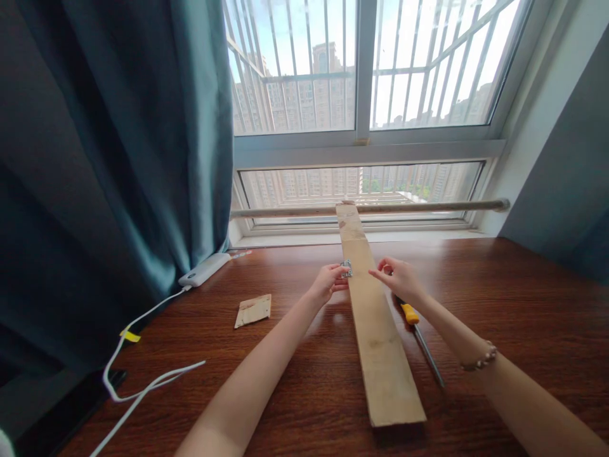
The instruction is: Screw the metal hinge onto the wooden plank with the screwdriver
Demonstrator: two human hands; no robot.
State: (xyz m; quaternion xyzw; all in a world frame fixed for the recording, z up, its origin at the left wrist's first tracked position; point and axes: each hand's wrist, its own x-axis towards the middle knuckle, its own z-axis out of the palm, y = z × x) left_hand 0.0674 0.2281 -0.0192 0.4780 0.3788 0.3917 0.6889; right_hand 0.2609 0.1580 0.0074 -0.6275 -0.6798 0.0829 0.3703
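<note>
A long, narrow wooden board (380, 330) lies lengthwise before me, its far end at the rail by the window. At its left edge, my left hand (328, 282) pinches a small silvery metal plate with holes, perhaps a hinge (347, 268). My right hand (397, 277) is over the board's right side, thumb and fingers drawn together; whatever they hold, if anything, is too small to make out. Below that hand, a screwdriver (410, 314) with a yellow and black handle rests on the table, shaft pointing toward me.
A small wood piece (254, 311) lies on the brown table (304, 374) to the left. Farther left are a white power strip (204, 270) and its looping white cable (143, 393). A dark curtain (143, 127) hangs there. A horizontal rail (428, 207) crosses before the window.
</note>
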